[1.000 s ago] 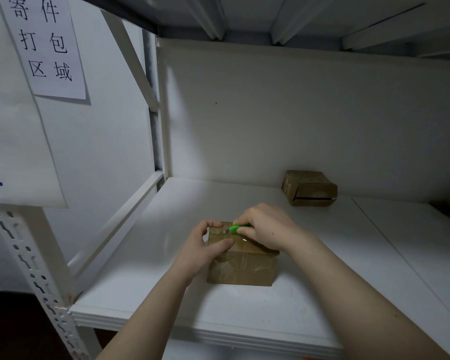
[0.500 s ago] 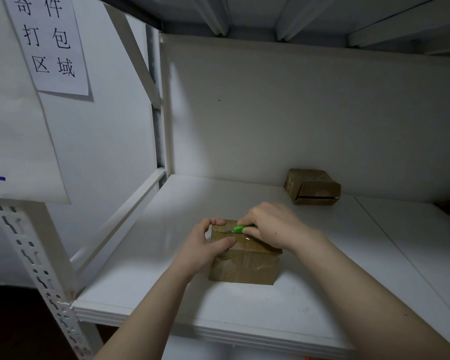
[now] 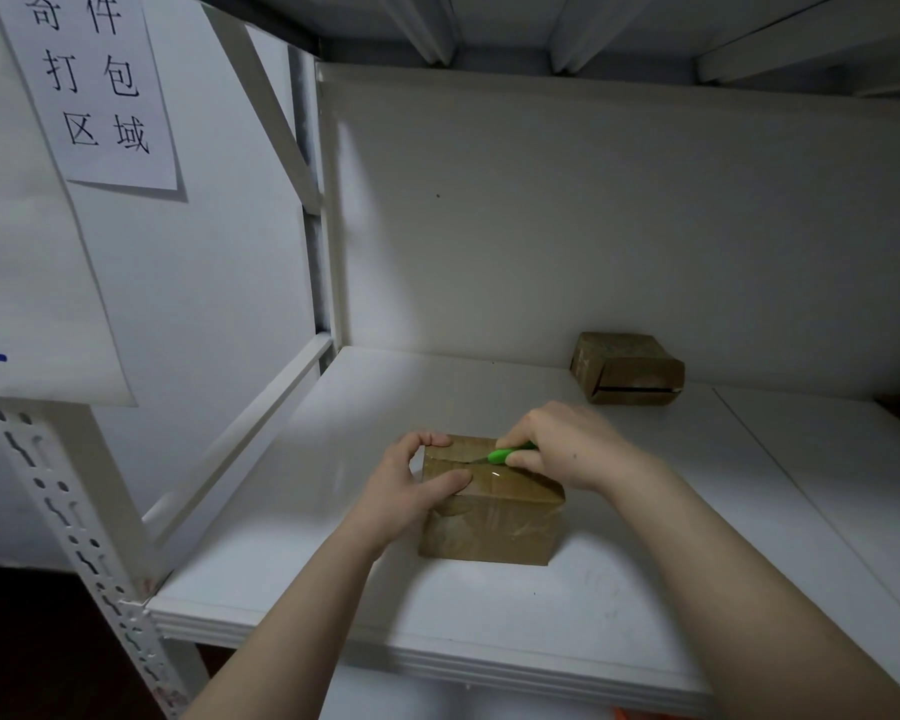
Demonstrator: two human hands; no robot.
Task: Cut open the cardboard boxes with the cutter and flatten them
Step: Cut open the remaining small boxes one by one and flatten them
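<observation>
A small taped brown cardboard box [image 3: 494, 522] stands on the white shelf [image 3: 567, 615] in front of me. My left hand [image 3: 411, 491] grips the box's left end, thumb on the top and fingers curled round the far corner. My right hand [image 3: 567, 444] holds a green cutter [image 3: 507, 453] with its tip on the seam along the top of the box. Most of the cutter is hidden inside my fist.
A second brown cardboard box [image 3: 627, 368] lies at the back of the shelf against the white wall, a slit on its front. White slotted rack posts [image 3: 74, 537] rise on the left, with a paper sign [image 3: 94, 85] above. Another brown object shows at the far right edge.
The cutter's tip has moved a little to the right along the top seam of the box. My left hand keeps its grip on the box's left end.
</observation>
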